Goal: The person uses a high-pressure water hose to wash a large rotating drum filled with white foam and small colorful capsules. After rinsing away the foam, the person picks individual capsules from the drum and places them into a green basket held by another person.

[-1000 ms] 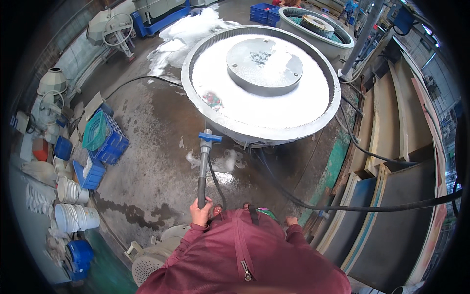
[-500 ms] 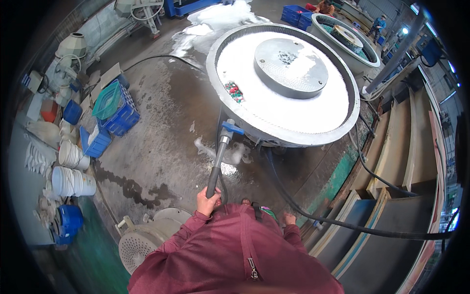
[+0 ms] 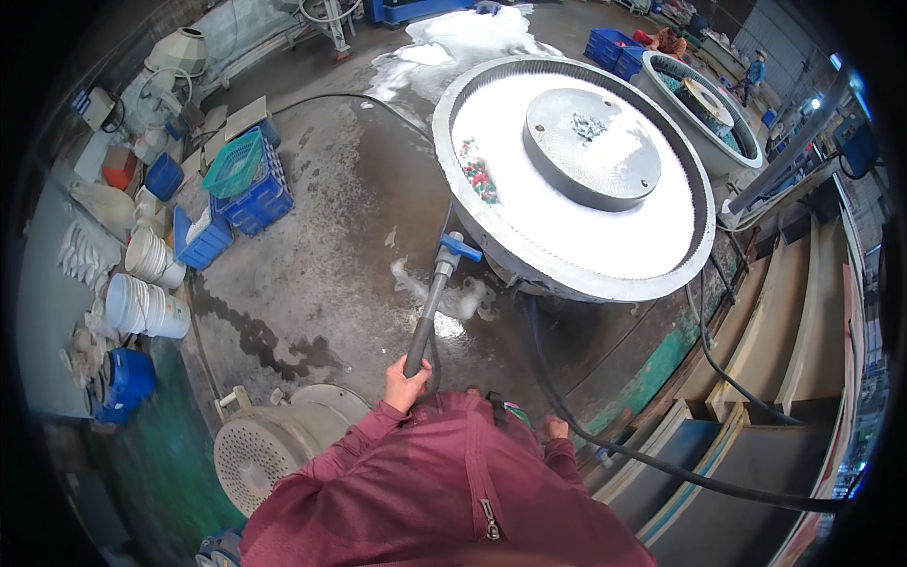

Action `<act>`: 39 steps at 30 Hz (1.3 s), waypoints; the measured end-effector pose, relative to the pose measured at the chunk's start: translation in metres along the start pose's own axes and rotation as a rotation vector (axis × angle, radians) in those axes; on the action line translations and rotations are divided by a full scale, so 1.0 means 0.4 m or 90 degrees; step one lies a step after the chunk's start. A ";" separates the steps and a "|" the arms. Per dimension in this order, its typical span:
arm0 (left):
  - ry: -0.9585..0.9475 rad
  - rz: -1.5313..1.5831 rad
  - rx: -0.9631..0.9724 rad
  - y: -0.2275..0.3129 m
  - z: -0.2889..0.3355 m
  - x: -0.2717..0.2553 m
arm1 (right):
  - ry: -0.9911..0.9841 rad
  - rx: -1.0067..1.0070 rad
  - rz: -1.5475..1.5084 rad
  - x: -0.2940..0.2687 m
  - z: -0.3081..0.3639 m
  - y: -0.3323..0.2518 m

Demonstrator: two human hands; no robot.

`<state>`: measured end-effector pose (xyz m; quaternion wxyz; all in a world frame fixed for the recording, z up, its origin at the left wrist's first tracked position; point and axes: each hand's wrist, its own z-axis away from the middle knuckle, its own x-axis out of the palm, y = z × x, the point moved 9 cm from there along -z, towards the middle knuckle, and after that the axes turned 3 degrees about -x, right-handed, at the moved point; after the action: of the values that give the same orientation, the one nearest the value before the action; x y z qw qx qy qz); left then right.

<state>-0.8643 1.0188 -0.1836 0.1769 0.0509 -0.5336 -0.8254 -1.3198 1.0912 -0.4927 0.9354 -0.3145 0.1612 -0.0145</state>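
Observation:
My left hand is wrapped round the lower end of a grey hose pipe, which points forward and a little right. At the pipe's far end sits a valve with a blue lever, close to the near-left rim of a large round metal tub. White foam fills the tub around a raised round metal hub. Small red and green pieces show through the foam at its left side. Low beside my body hangs my right hand; its fingers are too small and partly hidden to read.
A black hose runs across my right side, beside long wooden-edged troughs. To the left stand a perforated drum, white buckets and blue crates. Foam lies on the wet floor. Two people work near a second tub.
The view has turned slightly left, so the tub and surroundings sit further right in the picture. My left hand keeps its hold on the hose pipe; my right hand remains low.

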 end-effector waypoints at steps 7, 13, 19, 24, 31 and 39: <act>0.030 0.089 -0.053 -0.023 0.005 -0.017 | 0.019 0.014 -0.030 -0.022 0.014 -0.047; 0.038 0.077 -0.052 -0.021 0.023 -0.025 | 0.005 -0.007 -0.005 -0.039 0.006 0.026; 0.050 0.036 -0.045 -0.028 0.029 -0.035 | 0.006 0.054 0.011 -0.023 0.028 0.028; 0.056 -0.026 0.011 -0.067 0.003 -0.046 | -0.042 -0.010 -0.116 0.005 -0.042 0.040; 0.074 -0.107 0.048 -0.005 0.028 -0.038 | -0.037 -0.017 -0.037 0.018 -0.012 -0.022; 0.068 0.019 0.035 -0.075 -0.007 -0.034 | -0.028 -0.029 0.019 -0.021 -0.016 -0.093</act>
<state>-0.8581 1.0319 -0.2132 0.2162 0.0917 -0.5466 -0.8038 -1.3269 1.0587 -0.4727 0.9313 -0.3338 0.1454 0.0099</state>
